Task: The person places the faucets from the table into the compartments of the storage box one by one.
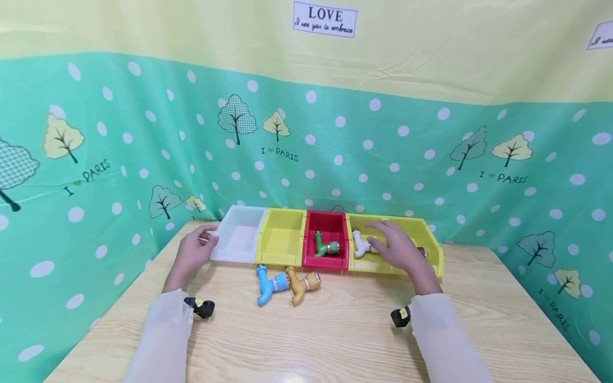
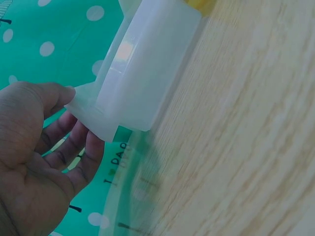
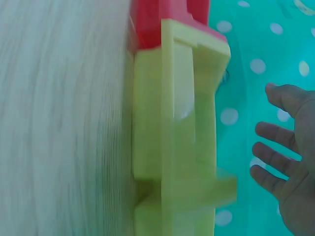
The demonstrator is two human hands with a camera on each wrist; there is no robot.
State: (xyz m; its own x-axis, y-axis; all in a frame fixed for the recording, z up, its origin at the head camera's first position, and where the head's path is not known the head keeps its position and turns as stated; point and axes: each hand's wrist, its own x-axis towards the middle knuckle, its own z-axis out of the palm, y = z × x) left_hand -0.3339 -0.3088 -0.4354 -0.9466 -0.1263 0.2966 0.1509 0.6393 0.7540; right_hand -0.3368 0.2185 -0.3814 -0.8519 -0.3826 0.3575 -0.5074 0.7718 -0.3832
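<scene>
At the left end of the bin row, my left hand [image 1: 195,247] grips the side edge of the white bin [image 1: 238,255]; in the left wrist view, the thumb lies on the near side of its corner and the fingers behind. My right hand [image 1: 395,246] hovers over the right-hand yellow bins [image 1: 412,226], fingers spread and holding nothing. Beneath it a white tap [image 1: 359,244] lies in one yellow bin. Partly covered by the hand, a dark red piece [image 1: 422,251] shows farther right. A green tap [image 1: 325,247] lies in the red bin [image 1: 326,263].
Between the white and red bins stands another yellow bin [image 1: 280,258]. On the wooden table [image 1: 306,340], just in front of the row, a blue tap [image 1: 269,285] and a mustard-coloured tap [image 1: 300,285] lie side by side. A patterned curtain [image 1: 306,154] hangs behind the bins.
</scene>
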